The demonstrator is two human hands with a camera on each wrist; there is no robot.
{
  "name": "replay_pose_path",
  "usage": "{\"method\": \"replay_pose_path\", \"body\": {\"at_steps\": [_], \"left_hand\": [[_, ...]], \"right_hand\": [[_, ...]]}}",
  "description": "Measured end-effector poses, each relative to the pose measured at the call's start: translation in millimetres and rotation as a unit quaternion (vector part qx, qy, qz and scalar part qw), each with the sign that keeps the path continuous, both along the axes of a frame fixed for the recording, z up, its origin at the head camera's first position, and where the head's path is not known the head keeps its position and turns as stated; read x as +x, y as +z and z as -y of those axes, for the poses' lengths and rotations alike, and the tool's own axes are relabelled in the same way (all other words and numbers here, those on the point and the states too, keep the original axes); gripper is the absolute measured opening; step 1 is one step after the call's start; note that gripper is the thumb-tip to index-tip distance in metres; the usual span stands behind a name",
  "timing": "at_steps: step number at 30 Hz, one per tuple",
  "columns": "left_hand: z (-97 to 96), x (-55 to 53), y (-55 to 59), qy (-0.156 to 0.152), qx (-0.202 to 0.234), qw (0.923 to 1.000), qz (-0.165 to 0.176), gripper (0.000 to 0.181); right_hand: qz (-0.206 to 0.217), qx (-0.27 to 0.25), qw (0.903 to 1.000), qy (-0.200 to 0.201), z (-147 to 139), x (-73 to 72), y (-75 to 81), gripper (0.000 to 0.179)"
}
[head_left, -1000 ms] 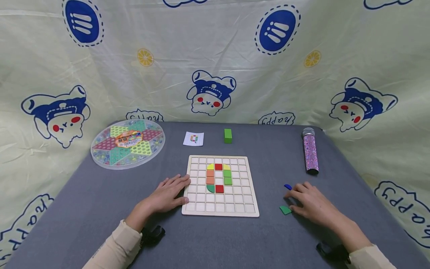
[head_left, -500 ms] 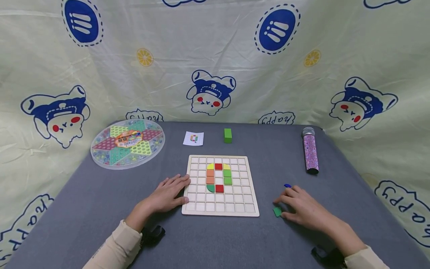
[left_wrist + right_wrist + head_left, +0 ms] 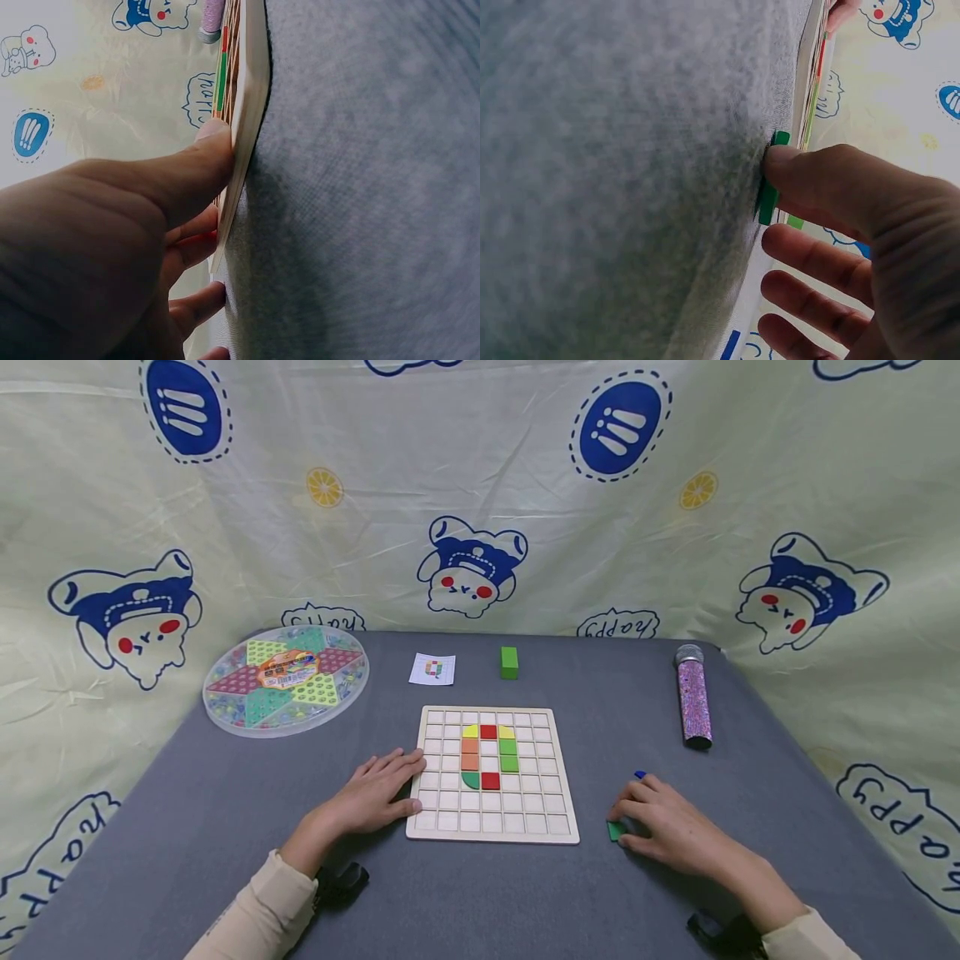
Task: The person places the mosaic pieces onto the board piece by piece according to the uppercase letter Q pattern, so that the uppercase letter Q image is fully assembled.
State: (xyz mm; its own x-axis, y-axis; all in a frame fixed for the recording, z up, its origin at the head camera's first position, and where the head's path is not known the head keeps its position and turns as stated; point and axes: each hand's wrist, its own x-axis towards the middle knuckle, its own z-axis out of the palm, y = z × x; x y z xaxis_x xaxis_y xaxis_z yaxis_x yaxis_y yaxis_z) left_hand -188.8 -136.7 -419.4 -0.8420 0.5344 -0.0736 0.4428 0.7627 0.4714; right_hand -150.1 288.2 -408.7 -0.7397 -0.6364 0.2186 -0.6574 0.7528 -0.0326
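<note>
A wooden grid board (image 3: 525,822) lies mid-table, with red, yellow, orange and green tiles forming a ring in its cells. My left hand (image 3: 371,793) rests at the board's left edge, fingers fairly straight; in the left wrist view the thumb (image 3: 196,169) presses its rim. Right of the board, my right hand (image 3: 671,827) pinches a small green tile (image 3: 615,832) between thumb and index finger, low over the cloth. The right wrist view shows the green tile (image 3: 769,199) edge-on under the thumb. Just beyond that hand lies a blue tile (image 3: 640,774), partly hidden by its fingers.
A round Chinese checkers set (image 3: 232,714) sits at the back left. Behind the board are a small pattern card (image 3: 442,679) and a green block (image 3: 509,663). A glittery pink microphone (image 3: 693,702) lies at the back right. A printed cloth (image 3: 480,460) hangs behind the table.
My right hand and the green tile have shifted left toward the board, the tile sliding out from its earlier spot. The left hand and the board have stayed put.
</note>
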Motion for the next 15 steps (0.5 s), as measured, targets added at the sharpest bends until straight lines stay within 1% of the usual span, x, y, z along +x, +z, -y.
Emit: {"method": "replay_pose_path", "body": {"at_steps": [7,15], "left_hand": [[-0.3,-0.9,-0.3,0.004,-0.004,1.0,0.004,0.064],[-0.2,-0.7,-0.4,0.002,0.0,1.0,0.004,0.064]], "right_hand": [[-0.025,-0.019,0.9995,0.008,9,-5.0,3.5,0.024],[-0.039,-0.033,0.9981,0.033,40,-16.1,6.6,0.022]]}}
